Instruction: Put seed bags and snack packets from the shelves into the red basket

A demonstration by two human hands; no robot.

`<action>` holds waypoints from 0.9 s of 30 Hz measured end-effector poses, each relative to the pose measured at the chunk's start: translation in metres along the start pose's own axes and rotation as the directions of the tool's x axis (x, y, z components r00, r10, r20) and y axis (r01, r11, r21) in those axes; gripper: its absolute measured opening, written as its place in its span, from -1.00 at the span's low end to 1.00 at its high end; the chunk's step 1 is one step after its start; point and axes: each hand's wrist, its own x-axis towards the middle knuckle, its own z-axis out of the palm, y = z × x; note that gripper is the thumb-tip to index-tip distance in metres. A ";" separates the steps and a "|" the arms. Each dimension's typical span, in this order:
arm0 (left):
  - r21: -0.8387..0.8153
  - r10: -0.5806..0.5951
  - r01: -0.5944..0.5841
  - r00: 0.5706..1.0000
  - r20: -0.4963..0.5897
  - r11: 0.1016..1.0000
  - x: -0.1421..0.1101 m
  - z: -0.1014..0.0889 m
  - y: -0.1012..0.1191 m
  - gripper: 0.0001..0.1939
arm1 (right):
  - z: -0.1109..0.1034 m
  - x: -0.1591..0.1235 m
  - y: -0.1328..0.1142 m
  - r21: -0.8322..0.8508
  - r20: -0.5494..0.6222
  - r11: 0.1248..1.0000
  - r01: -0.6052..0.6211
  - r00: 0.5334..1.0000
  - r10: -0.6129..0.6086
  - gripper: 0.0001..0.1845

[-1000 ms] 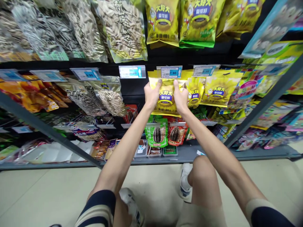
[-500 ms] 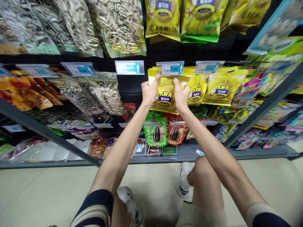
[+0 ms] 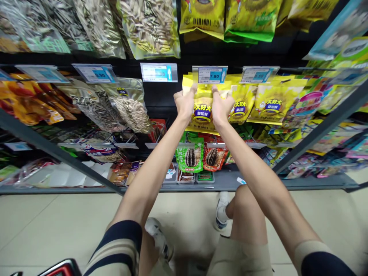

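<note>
Yellow and printed 大好大, 葵花籽 and DAHAODA, the bag [image 3: 202, 112] is just below a price tag [image 3: 210, 75] reading 7.90. The left hand [image 3: 184, 103] pinches its left side, thumb on the front; the right hand [image 3: 221, 105] pinches its right side the same way. To the right hangs a pouch [image 3: 274, 102] also lettered 大好大; above, a packet [image 3: 202, 16] shows DAHAODA too.

The yellow sunflower seed bag [image 3: 202, 110] says 大好大, 葵花籽 and DAHAODA. The price tag [image 3: 210, 74] above this seed bag says 7.90. Right of the seed bag, the next yellow bag [image 3: 240, 105] and the wide yellow bag [image 3: 274, 103] say 大好大 and 葵花籽 too. High above the seed bag, a big yellow bag [image 3: 202, 18] says DAHAODA.
</note>
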 end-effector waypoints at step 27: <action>0.049 0.186 -0.187 0.982 0.026 0.981 0.005 0.013 -0.001 -0.52 | 0.000 0.011 -0.005 -0.166 -0.154 0.979 0.114 0.978 -0.140 -0.35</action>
